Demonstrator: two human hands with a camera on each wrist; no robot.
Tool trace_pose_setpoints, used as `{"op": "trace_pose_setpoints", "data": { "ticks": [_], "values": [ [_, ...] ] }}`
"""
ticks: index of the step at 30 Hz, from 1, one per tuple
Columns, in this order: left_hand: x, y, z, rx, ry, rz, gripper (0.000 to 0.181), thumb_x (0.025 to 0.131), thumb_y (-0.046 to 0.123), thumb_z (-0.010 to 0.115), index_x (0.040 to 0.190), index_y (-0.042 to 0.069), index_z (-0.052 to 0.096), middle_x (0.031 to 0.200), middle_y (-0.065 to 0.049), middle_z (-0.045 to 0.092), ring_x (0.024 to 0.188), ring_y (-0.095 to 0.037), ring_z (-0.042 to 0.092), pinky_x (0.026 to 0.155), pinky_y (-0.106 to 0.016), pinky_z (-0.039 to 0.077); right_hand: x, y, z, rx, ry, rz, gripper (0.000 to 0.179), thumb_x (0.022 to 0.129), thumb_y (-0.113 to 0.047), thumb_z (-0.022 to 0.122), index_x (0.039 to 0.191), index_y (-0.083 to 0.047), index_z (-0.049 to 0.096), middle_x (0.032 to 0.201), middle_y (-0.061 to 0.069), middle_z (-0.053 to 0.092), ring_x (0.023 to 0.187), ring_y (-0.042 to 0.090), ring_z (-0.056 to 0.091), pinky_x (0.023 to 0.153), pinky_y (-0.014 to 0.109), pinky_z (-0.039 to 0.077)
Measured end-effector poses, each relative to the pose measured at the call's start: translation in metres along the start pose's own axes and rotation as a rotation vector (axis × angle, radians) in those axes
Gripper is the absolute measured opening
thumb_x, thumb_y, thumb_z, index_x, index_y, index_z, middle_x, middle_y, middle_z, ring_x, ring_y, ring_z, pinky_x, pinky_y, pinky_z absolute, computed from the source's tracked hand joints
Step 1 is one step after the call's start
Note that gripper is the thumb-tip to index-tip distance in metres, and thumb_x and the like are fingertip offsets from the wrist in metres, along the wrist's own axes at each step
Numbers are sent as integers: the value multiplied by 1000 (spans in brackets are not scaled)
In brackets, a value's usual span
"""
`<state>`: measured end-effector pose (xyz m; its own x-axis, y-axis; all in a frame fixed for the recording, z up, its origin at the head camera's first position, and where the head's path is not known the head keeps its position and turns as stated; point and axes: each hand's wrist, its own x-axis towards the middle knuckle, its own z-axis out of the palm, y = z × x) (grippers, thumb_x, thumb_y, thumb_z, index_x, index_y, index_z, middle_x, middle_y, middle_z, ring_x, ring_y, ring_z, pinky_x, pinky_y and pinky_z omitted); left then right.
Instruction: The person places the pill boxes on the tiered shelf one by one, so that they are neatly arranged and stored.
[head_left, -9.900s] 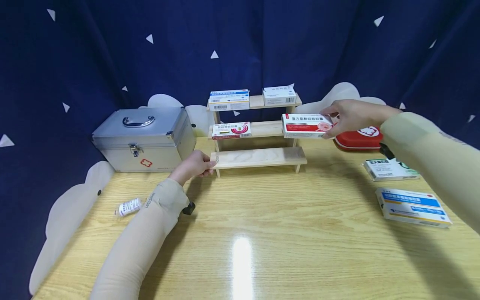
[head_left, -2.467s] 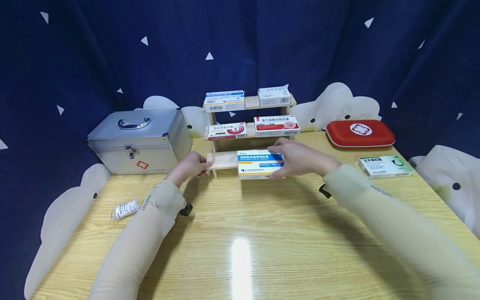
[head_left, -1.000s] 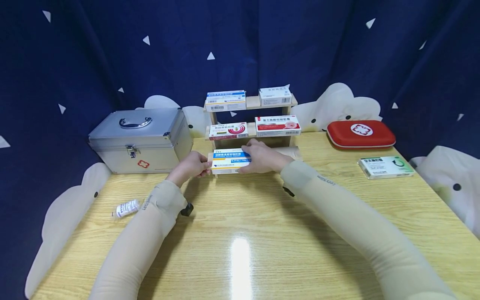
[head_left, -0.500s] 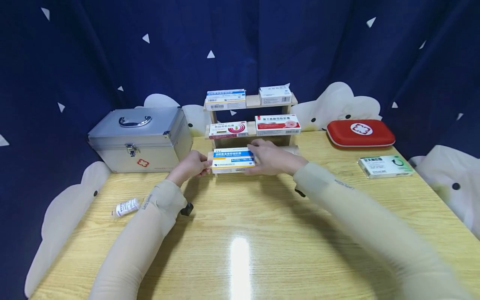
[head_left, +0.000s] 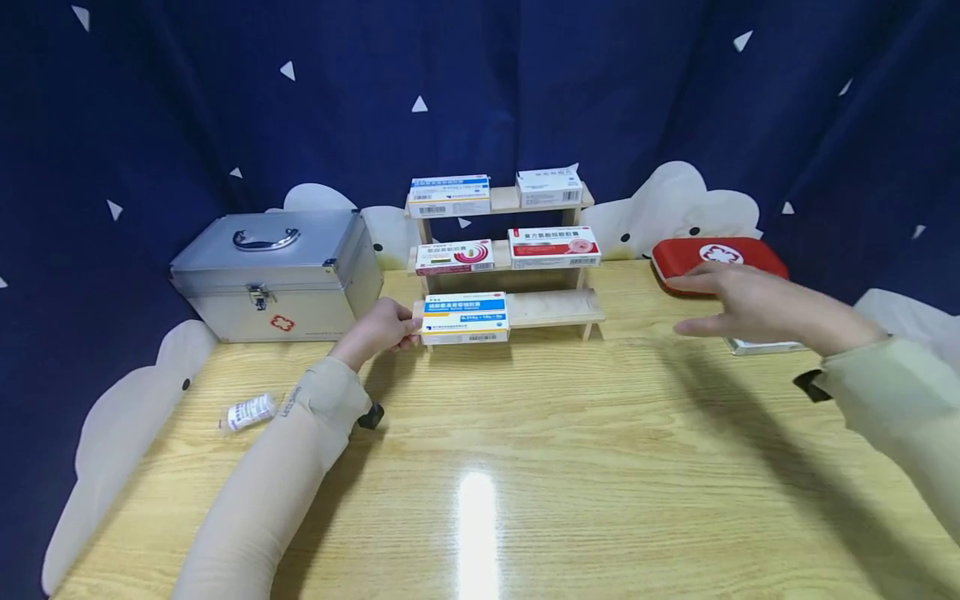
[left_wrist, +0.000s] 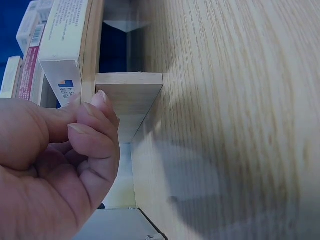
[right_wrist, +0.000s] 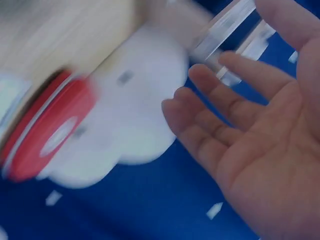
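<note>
My left hand (head_left: 381,329) pinches the left end of the lowest board of a three-step wooden display rack (head_left: 555,308); the left wrist view shows thumb and fingertips on the board's edge (left_wrist: 89,75). Right beside those fingers, a blue-and-white medicine box (head_left: 465,318) lies on the left part of that board. Off to the right, my right hand (head_left: 772,307) is in the air with fingers extended and nothing held. It passes in front of the red first-aid case (head_left: 757,257) and partly hides a green-and-white medicine box (head_left: 765,346) on the table.
On the middle step lie a pink-and-white box (head_left: 454,257) and a red-and-white box (head_left: 553,247). The top step bears a blue-and-white box (head_left: 448,195) and a white box (head_left: 549,187). Leftward stand a silver medical chest (head_left: 277,283) and a small wrapped white roll (head_left: 251,412).
The right hand brought the blue-and-white box from the table's right side to the lowest step, slid it left, let go and moved away right. Earlier it put down the red-and-white box.
</note>
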<state>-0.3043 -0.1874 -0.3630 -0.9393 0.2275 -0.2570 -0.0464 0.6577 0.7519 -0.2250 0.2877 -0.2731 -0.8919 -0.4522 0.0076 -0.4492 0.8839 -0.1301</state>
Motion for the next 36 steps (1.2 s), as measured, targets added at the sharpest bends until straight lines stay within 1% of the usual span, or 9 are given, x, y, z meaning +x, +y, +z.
{"op": "trace_pose_setpoints", "data": {
  "ticks": [4, 7, 8, 11, 14, 21, 26, 29, 36],
  "values": [
    [-2, 1, 0, 2, -7, 9, 28, 106, 14, 50, 103, -8, 67, 84, -16, 67, 67, -16, 55, 62, -28, 48, -25, 64, 2, -29, -43, 76, 73, 79, -30, 85, 138, 0, 55, 132, 28, 53, 117, 43, 51, 93, 62, 43],
    [-1, -1, -1, 14, 0, 7, 28, 106, 14, 50, 104, -8, 68, 86, -16, 67, 67, -15, 55, 63, -27, 48, -34, 106, 15, -43, -87, 140, 80, 72, -19, 89, 139, 4, 52, 128, 31, 53, 110, 44, 52, 90, 63, 43],
    [-1, -1, -2, 19, 4, 4, 28, 106, 14, 50, 105, -8, 67, 86, -17, 67, 67, -15, 55, 62, -27, 48, -35, 119, 21, -47, -93, 139, 82, 69, -17, 91, 137, 7, 51, 125, 32, 54, 108, 45, 53, 89, 63, 44],
    [1, -3, -2, 28, 5, 0, 28, 106, 14, 50, 106, -8, 67, 86, -16, 67, 66, -14, 55, 61, -26, 47, -37, 151, 39, -76, -116, 140, 87, 62, -8, 90, 135, 13, 48, 117, 36, 54, 101, 45, 55, 88, 63, 44],
    [2, -4, -2, 40, -3, -6, 28, 106, 16, 50, 104, -6, 67, 87, -17, 67, 66, -14, 54, 62, -26, 47, -37, 173, 54, -105, -137, 151, 90, 59, -7, 90, 133, 15, 44, 113, 40, 52, 98, 49, 54, 86, 65, 43],
    [1, 0, 0, 51, 2, -6, 28, 106, 16, 51, 97, -4, 68, 87, -18, 66, 65, -14, 52, 61, -27, 46, -34, 193, 70, -104, -152, 217, 94, 58, -10, 90, 135, 12, 41, 120, 45, 44, 102, 57, 48, 87, 71, 38],
    [1, 1, 1, 47, 6, 7, 27, 105, 15, 51, 97, -5, 68, 83, -16, 65, 63, -13, 51, 58, -25, 43, -32, 197, 75, -129, -153, 199, 90, 57, -5, 86, 134, 13, 43, 117, 44, 48, 100, 55, 50, 86, 67, 40],
    [1, 1, 1, 55, 9, 7, 28, 105, 15, 52, 97, -6, 68, 84, -16, 65, 64, -13, 51, 59, -25, 44, -31, 199, 77, -145, -142, 180, 87, 55, -5, 85, 131, 13, 45, 110, 39, 52, 94, 50, 52, 82, 62, 42],
    [1, 0, -1, 61, 5, -6, 28, 106, 16, 51, 95, -3, 68, 83, -15, 65, 64, -14, 51, 59, -26, 44, -31, 198, 77, -141, -149, 178, 77, 55, -13, 90, 122, 6, 59, 90, 14, 58, 82, 32, 52, 72, 52, 44]
  ]
}}
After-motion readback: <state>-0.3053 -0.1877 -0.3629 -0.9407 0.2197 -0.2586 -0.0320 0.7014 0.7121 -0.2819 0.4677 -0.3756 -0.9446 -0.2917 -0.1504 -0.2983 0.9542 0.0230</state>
